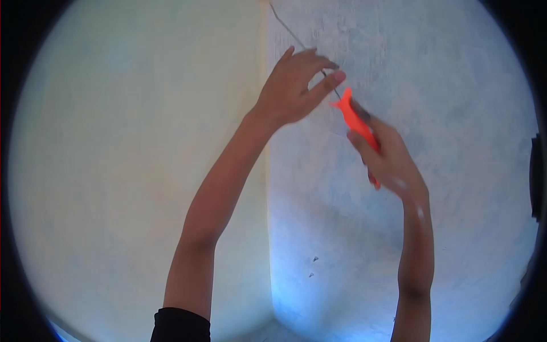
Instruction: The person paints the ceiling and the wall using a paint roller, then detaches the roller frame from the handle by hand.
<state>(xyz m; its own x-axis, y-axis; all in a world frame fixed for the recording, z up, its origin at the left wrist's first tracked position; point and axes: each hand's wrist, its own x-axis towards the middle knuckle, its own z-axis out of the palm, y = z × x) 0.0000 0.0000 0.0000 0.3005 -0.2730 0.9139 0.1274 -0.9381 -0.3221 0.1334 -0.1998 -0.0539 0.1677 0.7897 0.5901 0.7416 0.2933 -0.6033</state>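
My right hand [393, 157] is closed round the bright orange handle of a tool [357, 121], thumb and fingers wrapped on it. The handle tilts up to the left and flares at its upper end. From there a thin metal rod [289, 29] runs up past my left hand to the top edge of the view, where its far end is cut off. My left hand [296, 88] lies across the rod above the handle, thumb and fingers apart. Whether its fingertips touch the rod cannot be made out.
Two pale walls meet in a vertical corner [268, 188]; the right wall [456, 171] looks bluish and patchy, the left wall [114, 171] yellowish. Two small dark fixings [314, 259] stick out low on the right wall. A dark object [535, 178] shows at the far right edge.
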